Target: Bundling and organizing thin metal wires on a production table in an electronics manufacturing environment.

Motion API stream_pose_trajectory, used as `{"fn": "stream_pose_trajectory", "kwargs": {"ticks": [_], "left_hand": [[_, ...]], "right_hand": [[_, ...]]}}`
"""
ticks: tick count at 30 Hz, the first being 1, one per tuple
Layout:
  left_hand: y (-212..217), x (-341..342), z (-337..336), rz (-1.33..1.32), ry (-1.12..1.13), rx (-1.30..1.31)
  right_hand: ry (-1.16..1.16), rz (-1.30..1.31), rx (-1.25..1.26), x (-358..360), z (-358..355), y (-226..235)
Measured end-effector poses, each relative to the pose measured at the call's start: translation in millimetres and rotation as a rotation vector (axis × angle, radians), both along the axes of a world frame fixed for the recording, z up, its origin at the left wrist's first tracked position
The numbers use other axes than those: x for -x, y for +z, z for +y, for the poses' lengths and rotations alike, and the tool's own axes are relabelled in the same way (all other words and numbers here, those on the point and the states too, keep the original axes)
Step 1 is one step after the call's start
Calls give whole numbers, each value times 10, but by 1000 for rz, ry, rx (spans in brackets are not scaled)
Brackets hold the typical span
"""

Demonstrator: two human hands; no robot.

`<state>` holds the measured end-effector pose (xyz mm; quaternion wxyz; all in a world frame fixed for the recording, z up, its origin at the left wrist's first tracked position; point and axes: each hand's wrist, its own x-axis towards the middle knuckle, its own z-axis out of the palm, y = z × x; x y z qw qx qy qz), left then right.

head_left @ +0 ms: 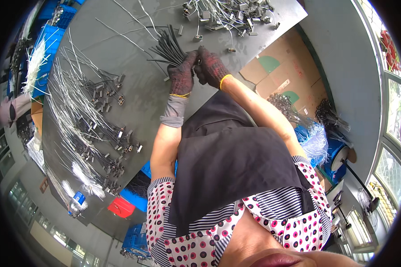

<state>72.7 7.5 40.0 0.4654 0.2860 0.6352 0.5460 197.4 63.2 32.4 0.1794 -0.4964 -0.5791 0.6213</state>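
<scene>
Both my hands wear dark knitted gloves with reddish patches and yellow cuffs. My left hand is closed round a bundle of black wires, whose loose ends fan out toward the far left over the grey table. Right beside it, my right hand is closed with its fingers bent against the left hand, at the near end of the bundle. What its fingers hold is hidden. A few pale, thin wires lie on the table just beyond the bundle.
Many wires with small metal connectors cover the table's left side; another heap of connectors lies at the far edge. Cardboard lies right of the table. A blue-labelled bottle and red bin are at lower left.
</scene>
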Motion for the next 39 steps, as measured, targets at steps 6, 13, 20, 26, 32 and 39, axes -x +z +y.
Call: {"fn": "stream_pose_trajectory", "kwargs": {"ticks": [6,13,20,26,32,39], "left_hand": [[-118,125,102,-159,135,11],[-383,680,19,912,297,279],[-543,383,42,149,172,182],[-733,-459,241,-324,-117,186],[-1162,-869,308,-584,-368,15],[-1125,-708,496,-1045,-88,40]], "right_hand": [[-2,0,46,-28,179,23],[-180,-967,-470,-446,735,-143],[-286,-405,-400,-804,504,-378],[-308,-116,-161,-1363,-309,85],[-314,-133,347,-2125,-1406,55],[-193,-259,294,-3199,-2637,-523]]}}
